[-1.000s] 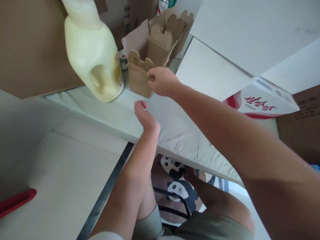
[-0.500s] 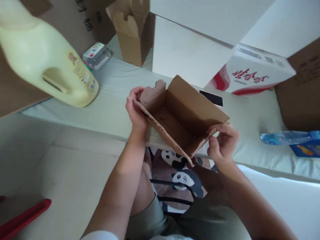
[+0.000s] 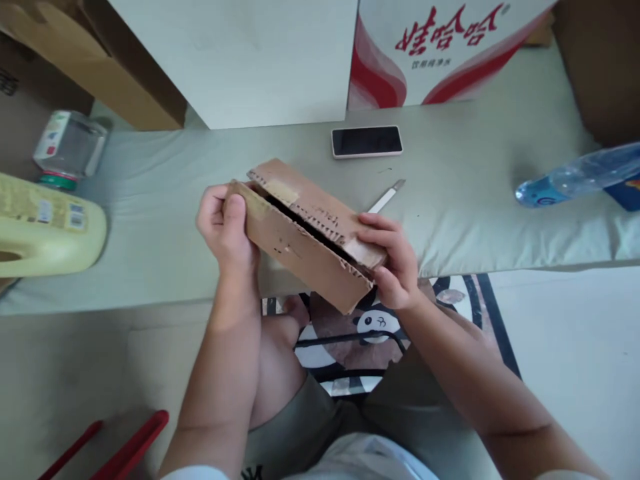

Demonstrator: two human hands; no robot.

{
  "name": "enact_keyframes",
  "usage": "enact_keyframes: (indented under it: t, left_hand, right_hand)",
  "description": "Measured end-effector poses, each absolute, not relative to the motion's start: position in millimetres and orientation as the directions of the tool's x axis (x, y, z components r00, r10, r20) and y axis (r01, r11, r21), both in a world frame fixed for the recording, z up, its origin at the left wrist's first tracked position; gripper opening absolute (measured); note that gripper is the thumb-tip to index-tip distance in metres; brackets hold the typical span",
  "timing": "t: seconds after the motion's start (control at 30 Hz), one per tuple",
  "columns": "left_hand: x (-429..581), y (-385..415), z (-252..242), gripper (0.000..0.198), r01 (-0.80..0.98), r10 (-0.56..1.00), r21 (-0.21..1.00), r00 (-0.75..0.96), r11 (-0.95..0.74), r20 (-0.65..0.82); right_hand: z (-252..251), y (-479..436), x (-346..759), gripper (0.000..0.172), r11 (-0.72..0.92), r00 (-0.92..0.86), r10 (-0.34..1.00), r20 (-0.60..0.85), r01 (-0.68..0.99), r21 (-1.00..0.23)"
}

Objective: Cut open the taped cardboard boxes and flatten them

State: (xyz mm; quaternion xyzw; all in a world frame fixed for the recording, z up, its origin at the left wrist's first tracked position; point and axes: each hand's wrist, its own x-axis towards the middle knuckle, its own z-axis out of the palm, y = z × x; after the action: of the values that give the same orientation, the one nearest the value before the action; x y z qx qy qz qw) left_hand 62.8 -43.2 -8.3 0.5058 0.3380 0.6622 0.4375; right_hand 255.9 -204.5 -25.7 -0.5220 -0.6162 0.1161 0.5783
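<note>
A small brown cardboard box is held tilted above the front edge of the cloth-covered surface. Its two top flaps are folded inward, with a narrow dark gap between their ragged edges. My left hand grips the left end, thumb on top of the near flap. At the right end, my right hand has its fingers over the far flap and its thumb by the corner. Just beyond the right fingers lies a white utility knife, partly covered by them. A dark-screened phone rests behind the box.
White cartons line the back, one with red print. On the left are a yellow jug and a clear plastic container. A water bottle lies on the right. Below is a panda-patterned mat.
The box was open with its inside showing; now its two flaps are folded over the opening. Both hands have shifted grip on its ends. The view has moved, revealing the knife.
</note>
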Motion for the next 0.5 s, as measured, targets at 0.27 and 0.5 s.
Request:
enact_keyframes:
  t: [0.27, 0.5]
  left_hand:
    - [52, -30, -12, 0.016, -0.054, 0.874, 0.880, 0.103, -0.472, 0.475]
    - [24, -5, -10, 0.021, -0.141, 0.960, 0.954, -0.131, -0.265, 0.248]
  right_hand:
    - [-26, -216, 254, 0.040, 0.444, 0.207, 0.801, 0.561, 0.424, -0.790]
    - [-46, -215, 252, 0.055, 0.166, 0.438, 0.860, 0.260, 0.242, -0.956]
